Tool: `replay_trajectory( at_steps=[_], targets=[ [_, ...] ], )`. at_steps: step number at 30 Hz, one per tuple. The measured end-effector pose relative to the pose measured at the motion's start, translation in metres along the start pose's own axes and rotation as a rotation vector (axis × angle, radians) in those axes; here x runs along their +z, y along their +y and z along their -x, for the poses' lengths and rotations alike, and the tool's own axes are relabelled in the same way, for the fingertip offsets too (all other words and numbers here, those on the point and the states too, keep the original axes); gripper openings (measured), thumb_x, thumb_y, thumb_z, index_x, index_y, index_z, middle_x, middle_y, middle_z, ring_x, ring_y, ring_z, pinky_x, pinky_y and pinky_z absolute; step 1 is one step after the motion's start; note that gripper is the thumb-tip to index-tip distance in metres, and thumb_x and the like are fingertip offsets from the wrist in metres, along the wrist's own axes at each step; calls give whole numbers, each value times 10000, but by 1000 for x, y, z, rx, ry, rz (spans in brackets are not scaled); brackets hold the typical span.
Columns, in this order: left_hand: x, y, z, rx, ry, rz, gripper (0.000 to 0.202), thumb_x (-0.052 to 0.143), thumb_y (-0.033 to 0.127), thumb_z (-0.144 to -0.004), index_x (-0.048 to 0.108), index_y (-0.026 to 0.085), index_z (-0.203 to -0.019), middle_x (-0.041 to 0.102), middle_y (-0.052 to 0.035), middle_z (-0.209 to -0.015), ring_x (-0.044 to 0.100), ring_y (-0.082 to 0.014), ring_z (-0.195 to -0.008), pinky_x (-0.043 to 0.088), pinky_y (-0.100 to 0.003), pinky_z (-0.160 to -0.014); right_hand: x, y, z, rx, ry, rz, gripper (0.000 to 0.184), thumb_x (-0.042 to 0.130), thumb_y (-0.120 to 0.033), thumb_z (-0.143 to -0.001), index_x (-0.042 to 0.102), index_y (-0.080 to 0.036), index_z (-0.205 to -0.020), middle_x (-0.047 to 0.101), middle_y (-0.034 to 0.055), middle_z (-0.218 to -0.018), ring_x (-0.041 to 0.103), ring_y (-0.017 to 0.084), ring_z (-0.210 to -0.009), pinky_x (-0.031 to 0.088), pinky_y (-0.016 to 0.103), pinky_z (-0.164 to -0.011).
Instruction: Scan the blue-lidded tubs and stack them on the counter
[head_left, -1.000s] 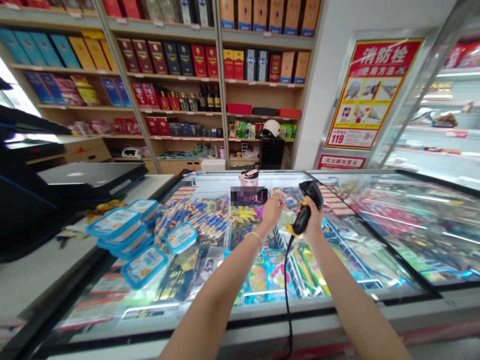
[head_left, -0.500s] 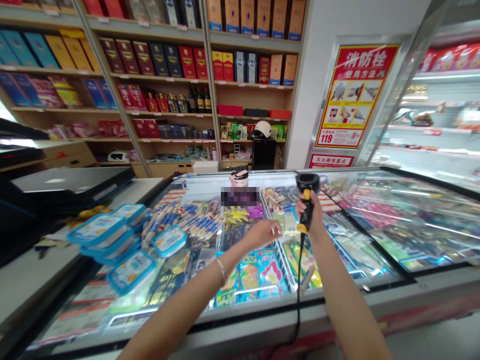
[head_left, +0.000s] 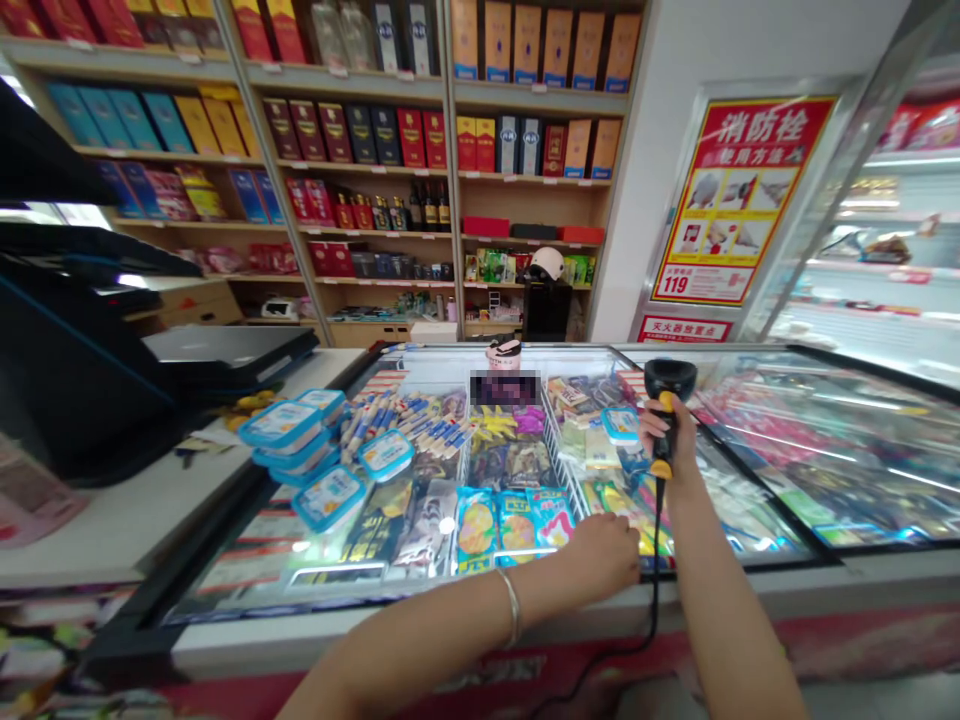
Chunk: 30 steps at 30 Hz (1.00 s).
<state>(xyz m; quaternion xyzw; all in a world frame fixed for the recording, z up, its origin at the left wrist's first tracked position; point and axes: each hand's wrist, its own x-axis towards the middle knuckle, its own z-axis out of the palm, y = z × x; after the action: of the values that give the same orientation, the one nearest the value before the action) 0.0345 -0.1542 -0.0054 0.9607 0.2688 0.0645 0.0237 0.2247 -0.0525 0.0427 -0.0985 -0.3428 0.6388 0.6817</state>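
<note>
A slim, rounded bangle (head_left: 514, 606) with a pale, silvery shine is circling the left wrist (head_left: 534, 594). Left of the bangle, the left forearm (head_left: 420, 637) is showing bare; right of it, the left hand (head_left: 602, 556) is showing bare as well. Farther right of the bangle, the right forearm (head_left: 721, 590) and right hand (head_left: 681, 445) are also going uncovered.

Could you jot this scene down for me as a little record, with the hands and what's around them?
Right hand: gripping a black-and-yellow handheld scanner, head up
Left hand: fingers curled, near the scanner's cable; whether it holds anything is unclear
Left wrist: a bracelet
Beneath the hands: glass-topped freezer with packaged goods
Near right hand: one blue-rimmed tub
Freezer's left side: stacked blue-rimmed tubs
Background: shelves of boxes and bottles; red-and-yellow poster; white helmet
</note>
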Motion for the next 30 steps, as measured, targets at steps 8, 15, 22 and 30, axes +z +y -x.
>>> replay_trajectory(
  at_steps=[8, 15, 22, 30],
  targets=[
    [-21, -74, 41, -278, 91, 78, 145, 571, 232, -877, 648, 146, -965, 664, -135, -1003, 638, -244, -992, 513, -336, -858, 6, 16, 34, 6, 241, 210, 364, 822, -387, -622, 521, -220, -741, 483, -68, -626, 347, 28, -375, 369, 148, -310],
    [-64, -179, 88, -554, 450, 88, 171, 488, 261, -924, 627, 169, -960, 670, -88, -976, 640, -202, -913, 491, -315, -827, 34, 44, 12, 131, 216, 358, 411, 784, -525, -600, 538, -217, -717, 367, -91, -483, 325, 54, -336, 314, 174, -281],
    [-72, -230, 119, -813, 507, -61, 241, 398, 271, -969, 574, 168, -1098, 694, -93, -989, 649, -219, -957, 476, -301, -787, 82, 106, -28, 217, 131, 492, 417, 860, -375, -545, 567, -176, -765, 602, -29, -582, 509, 82, -386, 415, 186, -343],
    [-66, -227, 128, -735, 463, -394, 193, 421, 206, -951, 572, 159, -1061, 678, -107, -1001, 621, -250, -961, 476, -345, -807, 73, 155, -8, 380, 146, 529, 365, 827, -389, -624, 578, -182, -794, 641, -12, -590, 543, 112, -373, 431, 212, -331]
  ],
)
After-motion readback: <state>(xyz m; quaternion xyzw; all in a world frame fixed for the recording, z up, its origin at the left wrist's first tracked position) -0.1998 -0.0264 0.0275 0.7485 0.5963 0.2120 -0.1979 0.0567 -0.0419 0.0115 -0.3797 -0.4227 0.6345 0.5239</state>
